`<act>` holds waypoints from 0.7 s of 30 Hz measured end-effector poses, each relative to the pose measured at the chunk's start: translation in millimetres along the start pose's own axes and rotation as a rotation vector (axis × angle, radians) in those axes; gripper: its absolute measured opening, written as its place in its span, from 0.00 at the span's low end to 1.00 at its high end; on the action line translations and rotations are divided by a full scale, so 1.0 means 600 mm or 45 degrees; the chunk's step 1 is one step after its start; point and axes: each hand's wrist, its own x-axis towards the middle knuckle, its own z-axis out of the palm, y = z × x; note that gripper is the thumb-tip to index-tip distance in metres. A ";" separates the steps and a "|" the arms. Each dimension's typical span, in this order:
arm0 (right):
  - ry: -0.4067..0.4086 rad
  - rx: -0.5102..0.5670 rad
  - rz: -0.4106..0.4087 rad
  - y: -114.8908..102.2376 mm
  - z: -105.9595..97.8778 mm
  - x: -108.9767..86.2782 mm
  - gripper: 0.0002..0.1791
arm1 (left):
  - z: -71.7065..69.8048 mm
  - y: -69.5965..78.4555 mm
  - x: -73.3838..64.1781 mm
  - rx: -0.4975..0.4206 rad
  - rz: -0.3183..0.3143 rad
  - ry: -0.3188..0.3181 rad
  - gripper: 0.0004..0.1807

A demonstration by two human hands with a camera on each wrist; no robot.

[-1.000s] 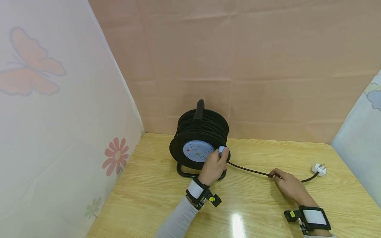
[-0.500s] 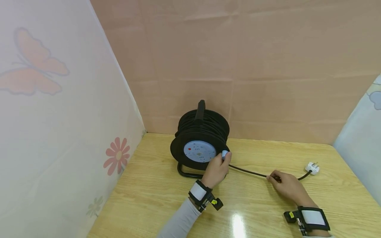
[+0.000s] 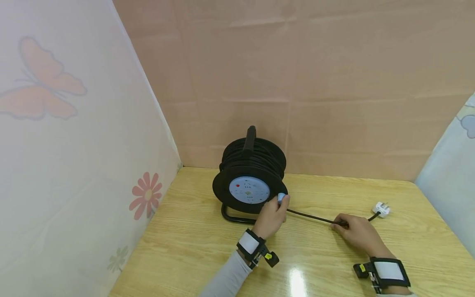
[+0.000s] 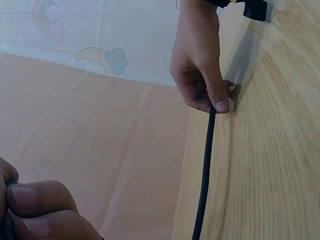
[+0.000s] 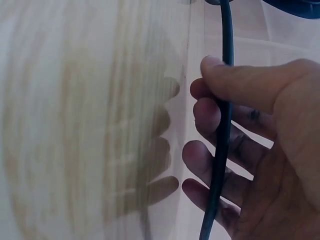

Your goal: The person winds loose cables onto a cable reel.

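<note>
A black cable reel [image 3: 252, 173] stands upright on the table, black cable wound round its drum and a blue-grey socket panel [image 3: 249, 190] on its front disc. My left hand [image 3: 270, 218] grips the light blue crank knob [image 3: 281, 198] at the disc's lower right edge. Out to the right, my right hand [image 3: 358, 235] pinches the black cable [image 3: 311, 216] between thumb and fingers; the right wrist view shows the cable [image 5: 223, 135] running across the curled fingers. Past that hand lies the white plug [image 3: 381, 209], prongs up, on the cable's end.
The wooden table [image 3: 178, 247] reaches back to a brown paper-like backdrop [image 3: 334, 103]. A pale wall covering with butterfly and flower prints [image 3: 92, 144] borders the left side, and another printed sheet [image 3: 450, 165] the right. The reel rests on a black tube stand [image 3: 237, 218].
The left hand and knob have moved down and slightly right as the disc turned. The plug has been drawn leftward toward the right hand, which still holds the cable and has barely shifted.
</note>
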 end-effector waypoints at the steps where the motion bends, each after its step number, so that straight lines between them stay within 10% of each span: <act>1: 0.003 -0.001 -0.010 0.000 0.001 0.001 0.05 | 0.001 -0.002 0.000 -0.002 -0.004 -0.003 0.27; 21: 0.041 -0.030 -0.056 -0.032 -0.001 0.026 0.04 | 0.009 -0.033 -0.009 0.028 -0.040 -0.055 0.28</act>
